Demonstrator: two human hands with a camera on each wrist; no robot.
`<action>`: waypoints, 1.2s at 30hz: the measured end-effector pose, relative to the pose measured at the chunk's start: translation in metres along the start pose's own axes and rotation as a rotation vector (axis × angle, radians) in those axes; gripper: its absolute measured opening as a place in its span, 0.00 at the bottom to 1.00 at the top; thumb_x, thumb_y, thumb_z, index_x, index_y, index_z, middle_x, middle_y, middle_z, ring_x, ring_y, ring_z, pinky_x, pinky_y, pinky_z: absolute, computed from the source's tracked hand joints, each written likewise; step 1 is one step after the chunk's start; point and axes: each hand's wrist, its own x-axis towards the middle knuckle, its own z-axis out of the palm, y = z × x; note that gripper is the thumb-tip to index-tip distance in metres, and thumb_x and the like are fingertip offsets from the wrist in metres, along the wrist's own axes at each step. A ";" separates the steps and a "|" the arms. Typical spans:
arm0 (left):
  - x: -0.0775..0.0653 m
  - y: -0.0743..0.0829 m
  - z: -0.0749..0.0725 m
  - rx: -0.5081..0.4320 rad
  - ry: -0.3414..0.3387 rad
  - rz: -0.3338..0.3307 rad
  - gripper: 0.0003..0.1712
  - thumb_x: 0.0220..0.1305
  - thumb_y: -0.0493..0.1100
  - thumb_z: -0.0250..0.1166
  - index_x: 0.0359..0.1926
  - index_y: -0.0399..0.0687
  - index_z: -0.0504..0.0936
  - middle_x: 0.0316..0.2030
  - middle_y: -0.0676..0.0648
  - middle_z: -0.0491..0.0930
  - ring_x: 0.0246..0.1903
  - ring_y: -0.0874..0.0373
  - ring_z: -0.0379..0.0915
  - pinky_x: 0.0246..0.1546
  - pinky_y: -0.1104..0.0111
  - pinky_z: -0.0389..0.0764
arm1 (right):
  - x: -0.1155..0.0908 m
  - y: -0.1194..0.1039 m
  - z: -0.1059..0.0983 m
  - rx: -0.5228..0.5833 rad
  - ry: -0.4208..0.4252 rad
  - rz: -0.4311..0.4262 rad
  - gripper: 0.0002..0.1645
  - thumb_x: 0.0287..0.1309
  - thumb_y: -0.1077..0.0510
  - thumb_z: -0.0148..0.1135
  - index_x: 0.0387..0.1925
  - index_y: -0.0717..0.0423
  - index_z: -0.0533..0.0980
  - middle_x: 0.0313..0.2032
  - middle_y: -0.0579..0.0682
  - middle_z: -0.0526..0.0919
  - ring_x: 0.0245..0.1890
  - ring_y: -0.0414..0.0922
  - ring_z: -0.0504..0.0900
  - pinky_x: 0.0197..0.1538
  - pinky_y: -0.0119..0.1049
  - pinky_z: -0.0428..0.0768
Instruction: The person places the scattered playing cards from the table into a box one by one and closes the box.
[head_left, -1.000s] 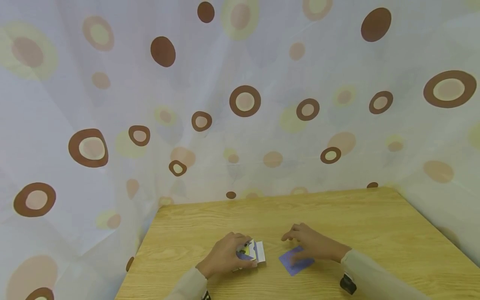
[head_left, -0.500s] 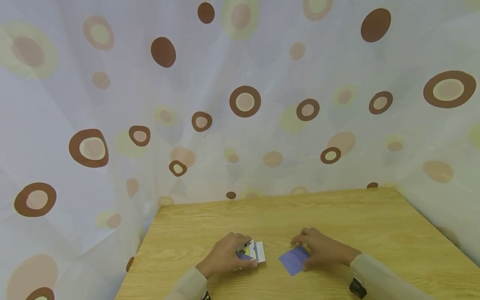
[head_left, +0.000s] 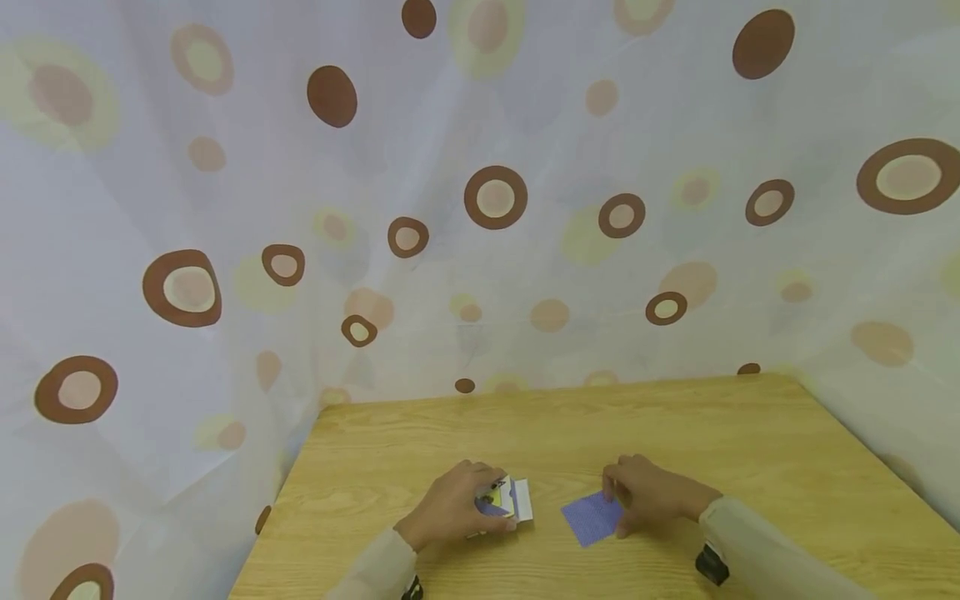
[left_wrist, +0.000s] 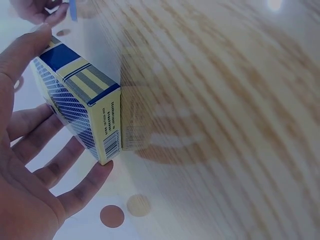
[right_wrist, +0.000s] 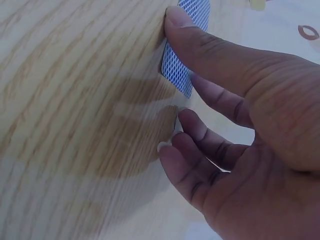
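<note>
My left hand (head_left: 447, 505) grips a small card box (left_wrist: 75, 95) resting on the table, thumb on one narrow side and fingers along the other. The box is striped blue and cream, with a barcode on one end. In the head view its white flap (head_left: 524, 500) stands out open to the right. Right of it a playing card (head_left: 587, 518) lies with its blue lattice back up. My right hand (head_left: 660, 493) pinches the card's right end; in the right wrist view the thumb (right_wrist: 192, 37) is at one edge and the index finger at the other, its tip partly hidden.
The wood-grain table (head_left: 420, 433) has a glossy top that reflects the hands. White sheeting (head_left: 540, 250) with brown and yellow circles hangs behind it and at both sides.
My right hand first reaches over the card, then draws back to its right end, and its fingers curl in at the edge. The left hand keeps holding the box in place.
</note>
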 end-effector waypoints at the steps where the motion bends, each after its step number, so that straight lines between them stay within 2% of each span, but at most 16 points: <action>1: 0.000 0.000 0.000 0.005 0.000 0.001 0.46 0.56 0.72 0.72 0.67 0.49 0.79 0.60 0.52 0.80 0.51 0.61 0.73 0.46 0.68 0.77 | 0.000 -0.001 -0.001 0.006 -0.003 0.010 0.27 0.45 0.50 0.84 0.41 0.49 0.76 0.39 0.47 0.71 0.43 0.47 0.68 0.43 0.40 0.71; 3: 0.000 0.000 0.000 0.007 -0.001 0.003 0.47 0.56 0.72 0.72 0.67 0.49 0.79 0.61 0.52 0.80 0.51 0.61 0.73 0.47 0.68 0.77 | 0.000 -0.002 -0.001 0.016 -0.009 0.022 0.27 0.45 0.50 0.85 0.40 0.49 0.75 0.39 0.48 0.71 0.42 0.47 0.68 0.43 0.39 0.72; 9: 0.002 0.000 0.000 0.010 -0.009 -0.002 0.48 0.56 0.74 0.70 0.68 0.49 0.79 0.61 0.52 0.80 0.54 0.59 0.73 0.51 0.65 0.78 | 0.000 -0.004 -0.005 0.022 -0.018 0.044 0.36 0.44 0.52 0.85 0.51 0.51 0.73 0.42 0.51 0.71 0.42 0.48 0.70 0.43 0.45 0.75; 16: 0.004 0.001 -0.001 0.008 -0.006 -0.004 0.48 0.56 0.74 0.70 0.68 0.49 0.79 0.61 0.52 0.80 0.53 0.60 0.73 0.49 0.66 0.77 | 0.001 -0.005 -0.005 0.041 -0.037 0.079 0.34 0.41 0.53 0.87 0.40 0.52 0.69 0.38 0.50 0.67 0.39 0.48 0.65 0.41 0.39 0.70; 19: 0.003 0.001 -0.001 0.010 -0.010 -0.007 0.48 0.56 0.74 0.70 0.68 0.49 0.78 0.62 0.52 0.79 0.54 0.59 0.73 0.51 0.64 0.78 | 0.001 -0.004 -0.005 0.063 -0.032 0.052 0.35 0.39 0.54 0.87 0.37 0.53 0.66 0.36 0.49 0.67 0.36 0.46 0.64 0.38 0.36 0.67; 23: 0.003 0.001 -0.002 0.007 -0.016 -0.009 0.48 0.56 0.73 0.70 0.68 0.49 0.78 0.62 0.52 0.79 0.54 0.59 0.74 0.52 0.63 0.78 | 0.001 -0.002 -0.003 0.107 0.002 0.005 0.31 0.42 0.56 0.86 0.35 0.54 0.67 0.31 0.46 0.72 0.31 0.40 0.67 0.35 0.33 0.69; 26: 0.003 0.001 -0.002 0.008 -0.018 -0.015 0.47 0.56 0.73 0.71 0.68 0.49 0.78 0.62 0.52 0.79 0.53 0.60 0.73 0.50 0.65 0.78 | 0.001 0.000 -0.003 0.139 0.013 -0.007 0.28 0.45 0.57 0.84 0.37 0.55 0.70 0.29 0.45 0.74 0.28 0.37 0.69 0.33 0.32 0.71; 31: 0.003 0.000 -0.001 0.011 -0.015 -0.016 0.48 0.55 0.73 0.72 0.68 0.49 0.78 0.61 0.52 0.80 0.52 0.61 0.73 0.49 0.66 0.77 | 0.003 0.000 -0.002 0.160 -0.013 0.026 0.33 0.47 0.58 0.83 0.51 0.59 0.72 0.28 0.46 0.77 0.27 0.38 0.72 0.33 0.34 0.73; 33: 0.002 0.000 0.000 0.007 -0.013 -0.010 0.48 0.55 0.73 0.72 0.68 0.49 0.78 0.61 0.51 0.80 0.51 0.60 0.73 0.48 0.66 0.77 | 0.003 0.000 -0.002 0.156 -0.018 0.041 0.33 0.46 0.58 0.84 0.50 0.58 0.73 0.29 0.47 0.77 0.27 0.39 0.72 0.33 0.34 0.73; 36: 0.002 -0.001 0.000 0.003 -0.011 -0.004 0.48 0.55 0.73 0.71 0.68 0.49 0.79 0.61 0.51 0.80 0.51 0.60 0.73 0.48 0.66 0.77 | 0.003 -0.002 -0.001 0.149 -0.018 0.044 0.30 0.44 0.58 0.85 0.42 0.56 0.72 0.32 0.49 0.75 0.30 0.41 0.71 0.34 0.34 0.72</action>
